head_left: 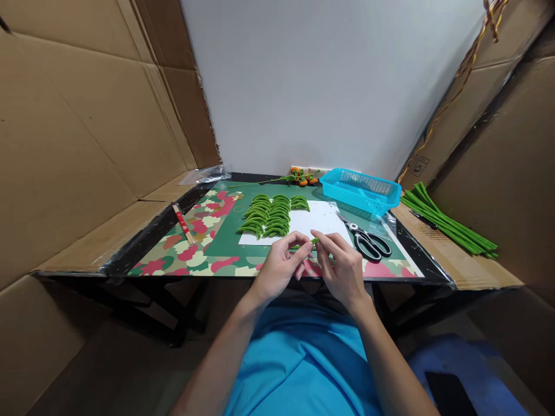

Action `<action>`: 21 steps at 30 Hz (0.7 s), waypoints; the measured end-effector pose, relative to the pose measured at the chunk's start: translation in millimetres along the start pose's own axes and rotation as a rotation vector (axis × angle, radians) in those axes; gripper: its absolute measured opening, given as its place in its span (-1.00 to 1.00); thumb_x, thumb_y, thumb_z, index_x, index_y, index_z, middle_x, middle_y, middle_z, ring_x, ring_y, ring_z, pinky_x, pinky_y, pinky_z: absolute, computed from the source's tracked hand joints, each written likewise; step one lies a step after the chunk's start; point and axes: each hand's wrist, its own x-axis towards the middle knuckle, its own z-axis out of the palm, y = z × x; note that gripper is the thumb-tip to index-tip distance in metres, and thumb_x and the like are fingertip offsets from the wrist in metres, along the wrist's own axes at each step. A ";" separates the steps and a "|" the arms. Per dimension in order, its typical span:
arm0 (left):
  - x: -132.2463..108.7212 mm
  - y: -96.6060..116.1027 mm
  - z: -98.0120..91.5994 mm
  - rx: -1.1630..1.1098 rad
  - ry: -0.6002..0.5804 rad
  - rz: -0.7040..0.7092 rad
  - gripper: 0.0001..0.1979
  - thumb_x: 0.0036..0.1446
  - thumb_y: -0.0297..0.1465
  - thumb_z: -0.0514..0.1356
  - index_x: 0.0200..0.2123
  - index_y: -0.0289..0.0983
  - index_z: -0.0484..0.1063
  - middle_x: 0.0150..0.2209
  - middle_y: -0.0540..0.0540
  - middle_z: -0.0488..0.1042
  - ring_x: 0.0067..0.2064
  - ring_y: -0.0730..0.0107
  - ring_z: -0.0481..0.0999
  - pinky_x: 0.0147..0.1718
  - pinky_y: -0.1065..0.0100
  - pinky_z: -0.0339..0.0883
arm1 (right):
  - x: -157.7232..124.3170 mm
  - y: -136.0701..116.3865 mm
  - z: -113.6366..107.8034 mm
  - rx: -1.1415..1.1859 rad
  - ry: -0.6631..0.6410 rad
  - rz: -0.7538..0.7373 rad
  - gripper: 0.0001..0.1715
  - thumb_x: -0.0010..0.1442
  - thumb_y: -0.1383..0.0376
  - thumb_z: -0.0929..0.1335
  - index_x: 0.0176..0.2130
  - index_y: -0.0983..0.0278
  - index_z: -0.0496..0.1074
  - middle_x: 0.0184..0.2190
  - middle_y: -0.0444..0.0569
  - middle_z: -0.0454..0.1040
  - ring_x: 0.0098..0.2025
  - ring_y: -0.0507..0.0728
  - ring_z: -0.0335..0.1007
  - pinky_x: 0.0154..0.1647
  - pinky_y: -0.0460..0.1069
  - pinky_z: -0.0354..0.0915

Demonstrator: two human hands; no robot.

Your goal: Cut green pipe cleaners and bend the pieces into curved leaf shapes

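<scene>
In front of me, my left hand [286, 261] and my right hand [340, 263] meet above the table's near edge. Both are closed in a pinch on a short green pipe cleaner piece [315, 240], mostly covered by the fingers. Just beyond them lies a white sheet of paper [321, 216]. Rows of curved green pipe cleaner pieces [277, 215] are laid out in columns on its left part and beside it. Black-handled scissors [370, 242] rest to the right of my right hand, blades pointing away to the left.
A blue plastic basket [359, 188] stands at the back right. Long green pipe cleaners [451, 222] and a black pen [424, 219] lie on cardboard at the right. Orange flowers [303, 178] lie at the back. A red-and-cream stick [182, 224] lies left. Cardboard walls [87, 110] flank the table.
</scene>
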 end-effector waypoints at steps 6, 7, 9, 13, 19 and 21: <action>-2.8 0.8 -0.8 0.008 -0.008 -0.012 -0.65 0.28 -0.11 0.34 -0.19 -0.29 0.45 -0.48 0.08 0.40 -0.61 0.61 0.31 -0.64 0.52 0.17 | -1.3 -1.6 1.6 0.010 0.154 -0.050 -0.79 0.44 0.33 0.35 -0.04 0.24 0.60 -0.24 -0.01 0.60 -0.43 0.01 0.42 -0.36 -0.08 0.34; -3.1 0.6 -0.9 0.014 -0.012 -0.010 -0.66 0.28 -0.11 0.34 -0.18 -0.29 0.47 -0.43 0.05 0.43 -0.60 0.63 0.31 -0.63 0.52 0.18 | -1.4 -1.9 1.5 0.017 0.168 -0.054 -0.81 0.43 0.34 0.35 -0.10 0.25 0.60 -0.26 -0.02 0.59 -0.45 0.01 0.40 -0.38 -0.08 0.33; -3.6 0.2 -1.2 0.021 -0.027 -0.007 -0.66 0.28 -0.13 0.34 -0.16 -0.30 0.49 -0.31 -0.01 0.49 -0.58 0.65 0.32 -0.62 0.51 0.19 | -1.7 -2.5 0.8 0.028 0.166 -0.051 -0.82 0.42 0.36 0.34 -0.17 0.25 0.59 -0.30 -0.01 0.59 -0.46 0.01 0.39 -0.40 -0.08 0.31; -3.7 -0.3 -2.1 0.034 -0.038 -0.001 -0.66 0.27 -0.12 0.35 -0.16 -0.30 0.49 -0.27 -0.03 0.49 -0.56 0.64 0.33 -0.61 0.50 0.21 | -0.8 -3.6 -1.9 0.065 0.082 -0.008 -0.81 0.40 0.36 0.34 -0.21 0.26 0.57 -0.31 -0.01 0.57 -0.44 0.03 0.41 -0.41 -0.07 0.29; -3.3 2.1 -1.4 0.037 -0.016 -0.011 -0.62 0.22 -0.09 0.38 -0.18 -0.30 0.48 -0.28 -0.01 0.49 -0.58 0.64 0.34 -0.64 0.51 0.20 | 4.3 -6.8 -7.4 0.175 0.005 0.095 -0.79 0.36 0.33 0.36 -0.28 0.26 0.60 -0.42 -0.08 0.50 -0.47 0.02 0.34 -0.42 -0.05 0.24; -3.1 2.7 -1.2 0.049 -0.010 -0.028 -0.60 0.21 -0.08 0.39 -0.20 -0.30 0.47 -0.26 -0.02 0.50 -0.61 0.66 0.33 -0.68 0.51 0.16 | 6.5 -8.0 -9.3 0.246 -0.015 0.133 -0.78 0.35 0.33 0.37 -0.30 0.27 0.62 -0.44 -0.09 0.50 -0.48 0.02 0.33 -0.44 -0.05 0.22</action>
